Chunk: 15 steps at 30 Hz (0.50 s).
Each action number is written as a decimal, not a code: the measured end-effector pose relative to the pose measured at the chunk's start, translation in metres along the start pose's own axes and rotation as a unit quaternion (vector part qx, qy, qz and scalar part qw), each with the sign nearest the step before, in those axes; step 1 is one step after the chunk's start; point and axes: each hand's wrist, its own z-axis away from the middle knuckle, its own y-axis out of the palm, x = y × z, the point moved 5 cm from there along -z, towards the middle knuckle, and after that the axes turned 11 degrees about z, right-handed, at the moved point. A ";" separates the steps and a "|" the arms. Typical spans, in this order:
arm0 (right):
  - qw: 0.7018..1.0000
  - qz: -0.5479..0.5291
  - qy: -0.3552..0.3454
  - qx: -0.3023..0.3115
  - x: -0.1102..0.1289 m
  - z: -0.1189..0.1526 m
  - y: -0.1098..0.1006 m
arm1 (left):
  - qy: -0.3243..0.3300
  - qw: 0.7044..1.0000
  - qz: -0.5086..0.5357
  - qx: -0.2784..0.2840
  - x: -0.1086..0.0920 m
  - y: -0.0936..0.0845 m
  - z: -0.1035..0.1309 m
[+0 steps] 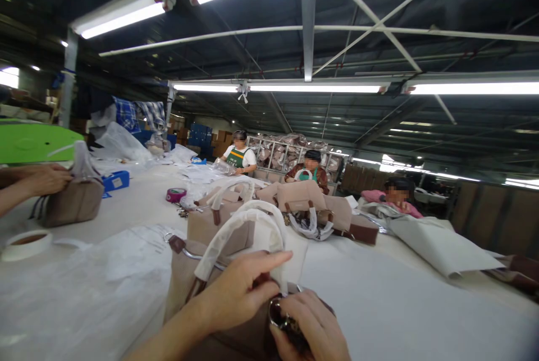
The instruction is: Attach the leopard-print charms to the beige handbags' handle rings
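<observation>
A beige and brown handbag (179,277) stands in front of me, its two handles (219,243) wrapped in white material and standing up. Over the bag's top, my left hand (240,288) has its index finger stretched out and its thumb apart, beside the handle's lower right end. My right hand (314,324) is curled at the bag's right end, its fingers closed round a shiny metal ring (275,311) and dark metal pieces. Part of what it holds is hidden by the fingers.
More handbags (298,195) lie behind mine. At the left are another person's hands (46,178) on a bag, a white tape roll (27,245), a blue dispenser (115,181) and plastic sheeting (84,293). Purple tape (176,195) lies mid-table; several people are beyond.
</observation>
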 end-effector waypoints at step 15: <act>0.991 -0.058 -0.032 0.119 -0.014 0.005 0.006 | -0.071 0.995 0.069 0.035 0.021 0.010 0.007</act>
